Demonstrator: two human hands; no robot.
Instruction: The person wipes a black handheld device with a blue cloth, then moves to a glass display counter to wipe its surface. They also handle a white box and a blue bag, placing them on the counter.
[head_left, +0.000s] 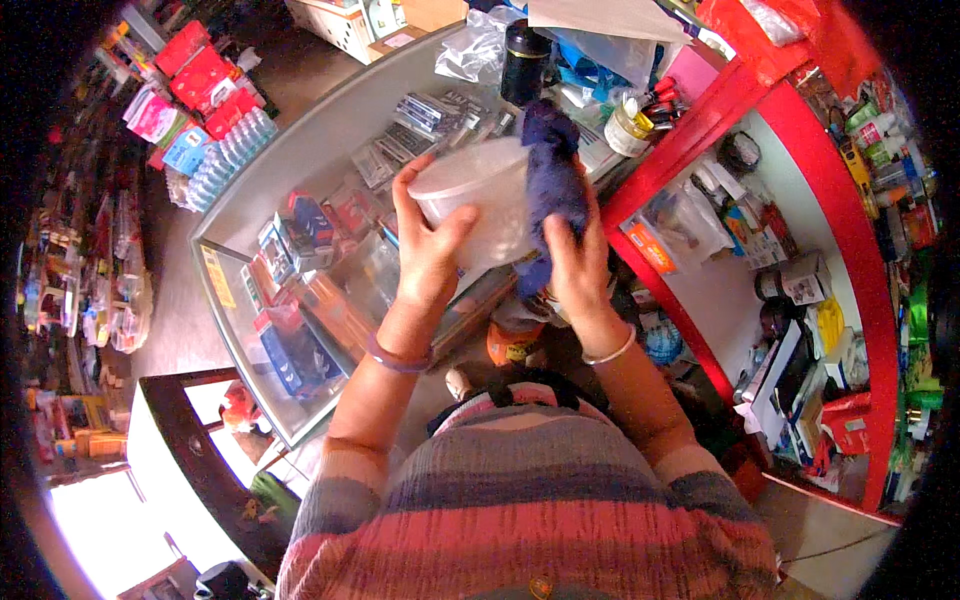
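Observation:
Between my hands, above a glass display counter (450, 56), is a round translucent plastic tub (480, 199), tilted on its side. My left hand (429, 232) grips it, with the thumb on its wall and fingers around the rim. A dark blue cloth (551, 172) lies against the tub's right end. My right hand (581, 247) clasps this cloth, thumb towards me and fingers mostly hidden behind it. Whether the right fingers also touch the tub cannot be seen. The cloth is slightly blurred.
On the counter stand a black flask (525, 64) and a jar (628, 129) holding small items. Packed goods (300, 225) show through the glass. A red-framed shelf unit (675, 172) borders the right. Shrink-wrapped bottles (229, 161) stand beyond the counter at left.

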